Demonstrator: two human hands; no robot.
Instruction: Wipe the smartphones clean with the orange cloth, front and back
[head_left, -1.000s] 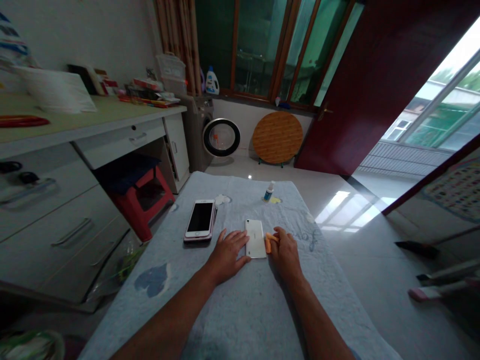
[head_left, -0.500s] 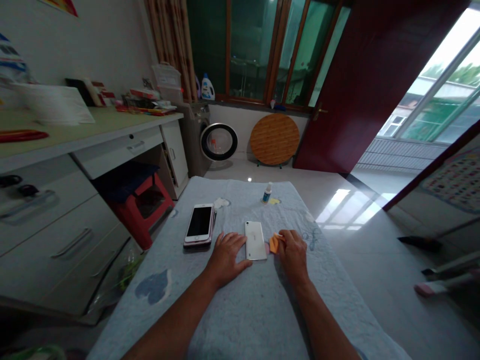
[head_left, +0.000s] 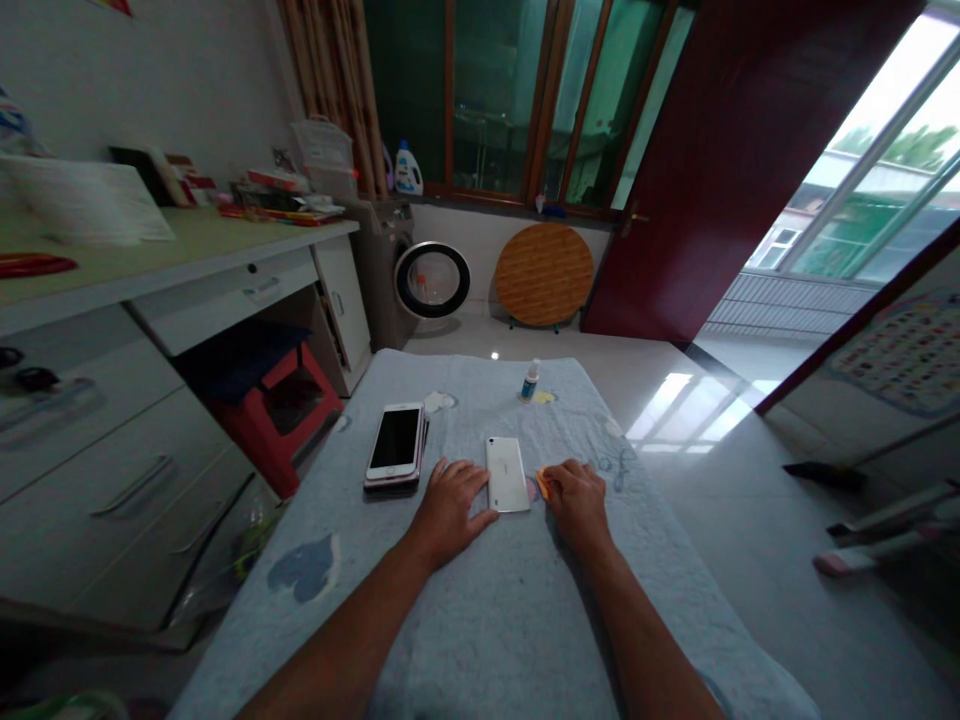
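The person's left hand (head_left: 450,505) and right hand (head_left: 577,500) are bare, and so are both forearms, uncovered all the way down to the view's lower edge.

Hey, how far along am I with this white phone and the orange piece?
Done: the white phone lies back up on the blue cover, and the small bottle stands at the far end. In hand: the left hand steadies the phone's left edge; the right hand pinches the orange piece beside its right edge. Left, probably: the stacked phones, which neither hand touches.
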